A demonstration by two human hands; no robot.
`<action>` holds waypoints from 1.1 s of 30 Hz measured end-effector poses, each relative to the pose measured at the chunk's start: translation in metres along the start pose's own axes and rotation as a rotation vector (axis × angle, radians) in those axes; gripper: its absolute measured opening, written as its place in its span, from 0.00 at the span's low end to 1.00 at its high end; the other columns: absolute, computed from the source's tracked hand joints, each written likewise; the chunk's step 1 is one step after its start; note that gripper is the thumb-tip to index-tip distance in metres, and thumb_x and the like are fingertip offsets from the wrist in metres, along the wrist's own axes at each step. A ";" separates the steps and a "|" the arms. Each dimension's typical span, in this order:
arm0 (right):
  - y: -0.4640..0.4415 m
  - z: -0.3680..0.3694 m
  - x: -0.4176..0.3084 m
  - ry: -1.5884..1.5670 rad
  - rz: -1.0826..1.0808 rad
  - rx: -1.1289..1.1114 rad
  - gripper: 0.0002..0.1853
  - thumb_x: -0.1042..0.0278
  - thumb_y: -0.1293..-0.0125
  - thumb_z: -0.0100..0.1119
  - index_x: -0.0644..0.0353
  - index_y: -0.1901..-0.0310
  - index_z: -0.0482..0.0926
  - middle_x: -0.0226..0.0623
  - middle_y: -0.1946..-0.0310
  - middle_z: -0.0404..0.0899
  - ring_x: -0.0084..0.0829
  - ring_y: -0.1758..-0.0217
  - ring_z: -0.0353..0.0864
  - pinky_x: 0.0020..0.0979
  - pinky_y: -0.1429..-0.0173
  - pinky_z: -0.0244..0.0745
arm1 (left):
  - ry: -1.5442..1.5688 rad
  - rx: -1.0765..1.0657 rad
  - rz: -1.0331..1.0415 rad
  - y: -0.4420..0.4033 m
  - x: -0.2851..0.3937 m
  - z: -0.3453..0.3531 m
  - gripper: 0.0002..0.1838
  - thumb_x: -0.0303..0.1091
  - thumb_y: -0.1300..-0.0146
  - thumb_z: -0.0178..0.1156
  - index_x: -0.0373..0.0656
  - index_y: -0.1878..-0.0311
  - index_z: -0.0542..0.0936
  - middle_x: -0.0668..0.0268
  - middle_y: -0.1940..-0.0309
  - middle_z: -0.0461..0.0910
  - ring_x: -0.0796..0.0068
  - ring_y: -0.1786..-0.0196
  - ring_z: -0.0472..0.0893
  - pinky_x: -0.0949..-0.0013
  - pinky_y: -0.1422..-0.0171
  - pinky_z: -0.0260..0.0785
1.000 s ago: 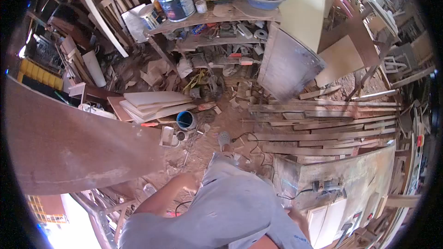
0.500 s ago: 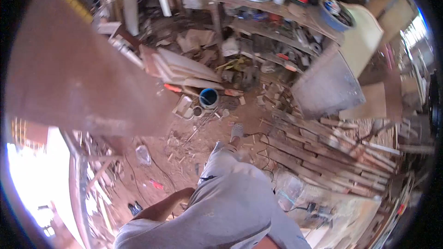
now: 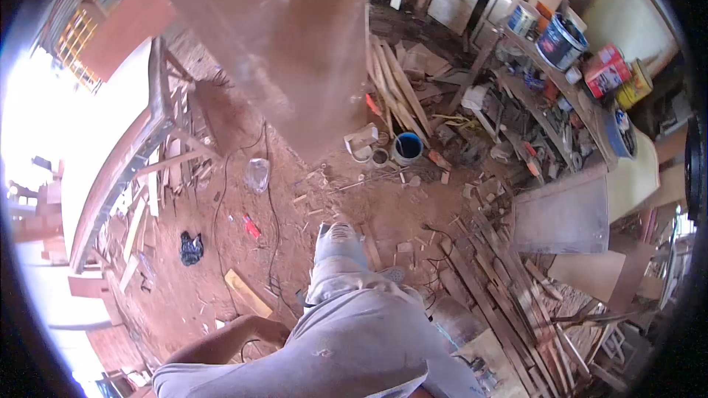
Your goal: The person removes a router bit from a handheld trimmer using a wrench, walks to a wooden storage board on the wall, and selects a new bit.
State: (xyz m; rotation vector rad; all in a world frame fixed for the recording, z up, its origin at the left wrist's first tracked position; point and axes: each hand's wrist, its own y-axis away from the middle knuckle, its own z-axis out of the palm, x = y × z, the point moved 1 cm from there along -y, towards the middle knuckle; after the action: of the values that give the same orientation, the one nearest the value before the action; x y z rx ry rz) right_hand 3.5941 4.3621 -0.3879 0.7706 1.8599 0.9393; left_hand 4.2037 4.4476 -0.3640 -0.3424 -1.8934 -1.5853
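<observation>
Dirt floor (image 3: pixel 173 302), workshop, wood scraps all over. 1 left hand (image 3: pixel 273 332) visible, bare, at the end of a bent forearm, right by the grey clothing (image 3: pixel 354 324). Finger state: cannot tell (hand is small, fingers blend into shadow). Right hand out of view, so its grip cannot be told either.

Nearest item to left hand: 1 pale wood offcut (image 3: pixel 247 293), flat on the floor, just beyond the forearm, lying diagonally. No contact visible between the two.

Floor, further out: 1 red item (image 3: pixel 251 226) (too small to identify), 1 clear plastic bag (image 3: pixel 257 175), 1 black plastic bag (image 3: pixel 191 248). At least 2 dark cords (image 3: pixel 273 239), one each side of the red item. 2 feet, one pointing forward, the other in a grey shoe (image 3: pixel 393 274) partly behind the clothing.

Up front: 1 big brown panel (image 3: pixel 273 44) coming in from the top edge, narrowing toward the middle. Right of its lower end, 1 blue-lined bucket (image 3: pixel 406 147), upright, with 1 small round pot (image 3: pixel 380 156) beside it.

Far shelf (image 3: pixel 542 59): 2 paint buckets (image 3: pixel 560 43), 1 small white cup (image 3: pixel 573 75), 1 red container (image 3: pixel 606 70), 1 yellow container (image 3: pixel 634 87), 1 blue basin (image 3: pixel 625 134) (full of odds and ends). 1 grey panel (image 3: pixel 562 214) near the basin, long planks (image 3: pixel 509 295) spread below it, too many overlapping to count.
</observation>
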 end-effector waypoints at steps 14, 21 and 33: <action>0.009 0.192 -0.281 0.164 0.009 -0.955 0.12 0.62 0.28 0.68 0.55 0.49 0.91 0.28 0.60 0.92 0.22 0.61 0.88 0.28 0.54 0.82 | -0.120 0.188 0.067 0.123 -0.149 -0.199 0.28 0.60 0.35 0.71 0.45 0.48 0.90 0.57 0.52 0.91 0.62 0.48 0.88 0.58 0.42 0.79; 0.027 0.373 -0.516 0.380 -0.671 -0.309 0.15 0.64 0.25 0.69 0.64 0.43 0.88 0.35 0.59 0.92 0.20 0.61 0.87 0.27 0.55 0.82 | 0.023 0.814 0.037 0.190 -0.133 -0.344 0.29 0.56 0.34 0.70 0.44 0.40 0.85 0.52 0.44 0.88 0.47 0.39 0.86 0.53 0.36 0.78; -0.049 0.543 -0.746 0.142 -0.803 -0.497 0.18 0.65 0.24 0.69 0.67 0.39 0.84 0.35 0.58 0.90 0.20 0.58 0.86 0.26 0.51 0.82 | 0.319 1.008 0.116 0.245 -0.176 -0.509 0.23 0.46 0.33 0.76 0.40 0.44 0.85 0.54 0.54 0.90 0.56 0.49 0.90 0.57 0.43 0.82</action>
State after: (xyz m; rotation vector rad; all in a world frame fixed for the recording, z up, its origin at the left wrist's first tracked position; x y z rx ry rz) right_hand 4.3853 3.8968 -0.2813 -0.3436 1.7086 0.8606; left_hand 4.6322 4.0572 -0.2441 0.2261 -2.0847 -0.4281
